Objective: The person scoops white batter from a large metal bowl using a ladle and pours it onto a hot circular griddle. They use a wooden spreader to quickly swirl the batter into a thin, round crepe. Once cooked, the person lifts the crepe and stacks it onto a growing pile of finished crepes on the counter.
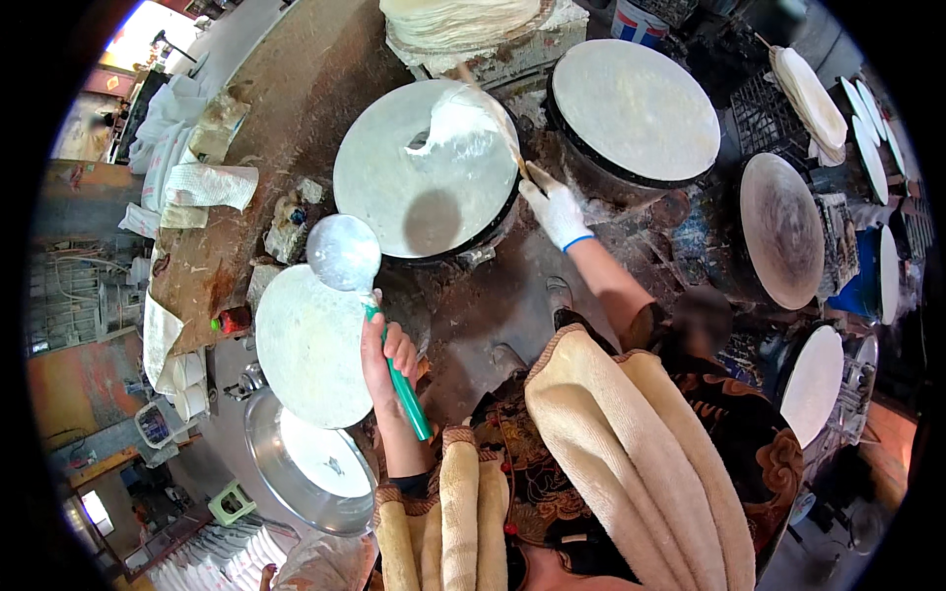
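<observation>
My bare left hand (391, 360) is closed round the green handle of a ladle (343, 252). The ladle's round metal bowl is held up between two round griddles, and a dark round shadow falls on the farther one. My right hand (557, 209), in a white glove with a blue cuff, grips a long thin wooden spreader (493, 110). That tool lies across the right part of the middle griddle (379, 187). Wet white batter (461, 120) covers part of its far right side, with a ragged edge round a small dark hole near the centre.
Another pale griddle (315, 360) sits at the left, above a steel basin (264, 458) holding white batter. More griddles stand right, including a large one (636, 110) and a browner one (781, 231). Stacked thin flatbreads (468, 20) lie at the back. A red bottle (235, 320) rests left.
</observation>
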Tool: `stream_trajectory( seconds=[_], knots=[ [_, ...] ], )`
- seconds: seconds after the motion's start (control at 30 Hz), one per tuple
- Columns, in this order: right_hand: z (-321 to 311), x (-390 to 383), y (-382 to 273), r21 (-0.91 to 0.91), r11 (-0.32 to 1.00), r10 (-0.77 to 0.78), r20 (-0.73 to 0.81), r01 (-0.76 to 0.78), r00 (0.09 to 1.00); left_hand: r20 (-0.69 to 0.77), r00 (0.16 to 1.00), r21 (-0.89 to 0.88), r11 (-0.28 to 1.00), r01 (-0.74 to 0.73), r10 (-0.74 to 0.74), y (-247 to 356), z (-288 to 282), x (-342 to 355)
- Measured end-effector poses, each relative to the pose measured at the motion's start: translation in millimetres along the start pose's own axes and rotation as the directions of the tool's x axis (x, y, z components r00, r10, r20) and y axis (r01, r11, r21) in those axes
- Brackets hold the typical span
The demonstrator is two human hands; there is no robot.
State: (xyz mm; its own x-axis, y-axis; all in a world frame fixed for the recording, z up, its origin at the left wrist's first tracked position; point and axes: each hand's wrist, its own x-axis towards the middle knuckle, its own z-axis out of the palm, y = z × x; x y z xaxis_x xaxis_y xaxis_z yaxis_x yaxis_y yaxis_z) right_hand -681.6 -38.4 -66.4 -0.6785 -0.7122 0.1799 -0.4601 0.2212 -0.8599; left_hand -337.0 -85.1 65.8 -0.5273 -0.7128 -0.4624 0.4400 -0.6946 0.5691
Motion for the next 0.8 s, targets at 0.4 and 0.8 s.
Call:
stream_trajectory(
  seconds=[0.4, 0.8],
  knots=[
    [-14.3, -3.0, -55.4, 0.577, 0.524, 0.527, 0.358, -0.626, 0.771, -0.005, 0.978, -0.027, 0.978, 0.208, -0.208, -33.1, -2.9, 14.6],
    [-7.0, 87.0, -2.6, 0.280, 0.939, 0.115, 0.296, -0.201, 0.948, -0.021, 0.950, 0.108, 0.944, 0.311, -0.310, 3.9, 22.5, 152.1]
  ],
)
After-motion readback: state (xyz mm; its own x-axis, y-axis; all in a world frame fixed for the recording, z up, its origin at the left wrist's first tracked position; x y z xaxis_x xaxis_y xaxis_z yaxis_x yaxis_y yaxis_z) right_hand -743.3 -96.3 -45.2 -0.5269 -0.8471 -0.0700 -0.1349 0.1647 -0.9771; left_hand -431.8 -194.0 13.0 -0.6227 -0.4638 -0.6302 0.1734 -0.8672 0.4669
